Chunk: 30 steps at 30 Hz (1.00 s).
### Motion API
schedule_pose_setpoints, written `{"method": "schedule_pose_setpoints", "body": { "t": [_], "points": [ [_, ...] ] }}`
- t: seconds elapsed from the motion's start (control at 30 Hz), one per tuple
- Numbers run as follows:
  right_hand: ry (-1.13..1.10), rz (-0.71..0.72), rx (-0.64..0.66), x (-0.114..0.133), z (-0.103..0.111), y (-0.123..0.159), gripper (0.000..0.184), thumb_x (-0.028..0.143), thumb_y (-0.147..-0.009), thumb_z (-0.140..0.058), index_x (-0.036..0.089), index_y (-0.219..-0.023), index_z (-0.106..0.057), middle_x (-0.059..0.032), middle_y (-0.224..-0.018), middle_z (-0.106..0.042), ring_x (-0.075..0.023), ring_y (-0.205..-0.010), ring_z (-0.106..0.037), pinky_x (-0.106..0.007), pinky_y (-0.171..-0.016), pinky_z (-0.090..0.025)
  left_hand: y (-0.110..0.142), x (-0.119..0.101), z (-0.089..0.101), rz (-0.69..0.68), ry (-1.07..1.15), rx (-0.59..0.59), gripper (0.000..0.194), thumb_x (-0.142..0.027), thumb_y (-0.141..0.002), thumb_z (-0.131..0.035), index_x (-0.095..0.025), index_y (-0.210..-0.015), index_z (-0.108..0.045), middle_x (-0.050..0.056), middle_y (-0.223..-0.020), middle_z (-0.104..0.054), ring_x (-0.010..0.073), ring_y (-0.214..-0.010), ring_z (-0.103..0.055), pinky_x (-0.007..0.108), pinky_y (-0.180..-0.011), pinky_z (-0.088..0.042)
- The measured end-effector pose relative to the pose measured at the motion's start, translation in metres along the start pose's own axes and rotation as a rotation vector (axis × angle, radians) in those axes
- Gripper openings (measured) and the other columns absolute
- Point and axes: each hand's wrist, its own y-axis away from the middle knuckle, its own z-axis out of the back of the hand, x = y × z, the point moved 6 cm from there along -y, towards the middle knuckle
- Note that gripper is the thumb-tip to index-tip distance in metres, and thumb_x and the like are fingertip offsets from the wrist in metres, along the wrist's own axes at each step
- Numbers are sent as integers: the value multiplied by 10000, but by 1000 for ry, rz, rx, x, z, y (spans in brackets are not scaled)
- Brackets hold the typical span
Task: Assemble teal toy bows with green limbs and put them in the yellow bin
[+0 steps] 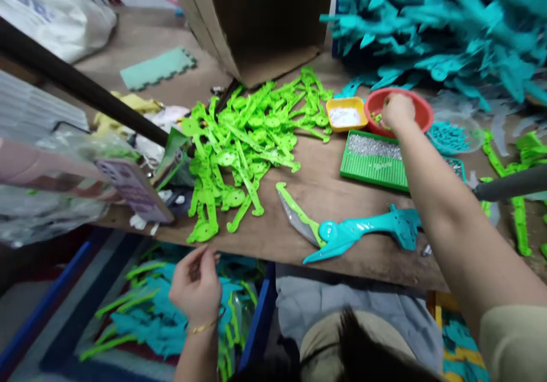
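Observation:
My right hand (399, 111) reaches into a red bowl (421, 109) that holds small lime-green pieces. Its fingertips are hidden and blurred. My left hand (199, 285) hovers at the table's front edge, fingers curled towards the thumb; whether anything small is between them does not show. On the table between my arms lies a teal plastic part (363, 228), shaped like a toy weapon handle. Joined to or touching its left end is a curved blade piece (299, 214) in lime green and clear plastic.
Lime-green plastic parts (243, 137) are heaped left of centre; teal parts (440, 23) are piled at back right. A yellow dish (345, 114), a green tray (376, 168) of metal bits and a cardboard box (273, 29) stand nearby. A phone (134, 191) leans at left above a blue crate (267, 302).

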Motion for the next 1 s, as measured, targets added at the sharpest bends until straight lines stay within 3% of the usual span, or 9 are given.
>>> {"method": "schedule_pose_setpoints", "body": {
  "t": [0.07,0.13,0.2,0.23,0.33,0.5,0.57,0.83,1.0],
  "points": [
    [-11,11,60,29,-1,32,457,244,-993,-279,-3,-1009,-663,-185,-1104,-673,-249,-1091,-632,-545,-1000,-443,19,-27,-20,-34,76,51,250,-356,-805,-689,-166,-968,-682,17,-796,-701,153,-650,-686,302,-679,-599],
    [-161,250,234,80,-6,90,598,238,-962,-137,-26,-990,-673,-104,-1077,-679,-199,-1095,-633,-400,-961,-440,43,-55,-50,-44,181,225,224,-345,-841,-672,-167,-977,-679,26,-821,-718,144,-687,-706,270,-677,-600],
    [-412,559,455,131,-5,167,284,234,-894,-525,95,-1107,-652,-72,-1064,-711,-170,-975,-669,-338,-890,-521,71,-82,-82,-40,375,512,277,-346,-839,-698,-198,-1072,-670,48,-944,-741,146,-780,-724,262,-729,-608],
    [-493,653,566,147,-3,204,273,207,-867,-588,131,-1125,-635,-58,-1015,-723,-156,-908,-675,-312,-836,-546,83,-92,-94,-9,509,638,385,-370,-816,-727,-218,-1159,-642,65,-1033,-739,161,-826,-731,275,-742,-616],
    [-587,765,666,154,6,272,255,175,-901,-543,154,-1149,-597,-78,-1049,-711,-163,-968,-665,-309,-838,-562,103,-100,-104,104,708,726,428,-399,-784,-766,-228,-1160,-655,66,-1010,-755,179,-828,-741,281,-727,-627],
    [-264,764,667,100,-5,285,749,488,-829,-662,183,-1452,-381,-212,-1487,-430,-349,-1383,-431,-562,-1088,-428,109,-71,-96,388,735,710,233,-317,-790,-768,-165,-955,-706,53,-854,-766,154,-655,-728,270,-625,-630],
    [-89,784,671,83,-18,287,750,514,-822,-656,183,-1450,-412,-236,-1503,-404,-414,-1376,-423,-628,-1062,-416,112,-64,-95,483,791,690,277,-336,-755,-798,-156,-929,-679,55,-855,-768,161,-671,-737,266,-626,-629],
    [-194,856,580,63,-32,292,667,498,-873,-590,199,-1450,-443,-215,-1474,-469,-355,-1321,-518,-511,-1032,-492,121,-65,-107,593,1006,642,357,-410,-758,-791,-157,-933,-611,37,-832,-753,123,-687,-728,184,-583,-578],
    [-323,781,570,58,-29,281,593,472,-879,-602,269,-1424,-483,-139,-1443,-539,-299,-1302,-556,-471,-1061,-490,124,-68,-108,527,1051,623,345,-374,-704,-840,-170,-898,-640,8,-803,-744,91,-623,-691,181,-570,-565]
  ]
}}
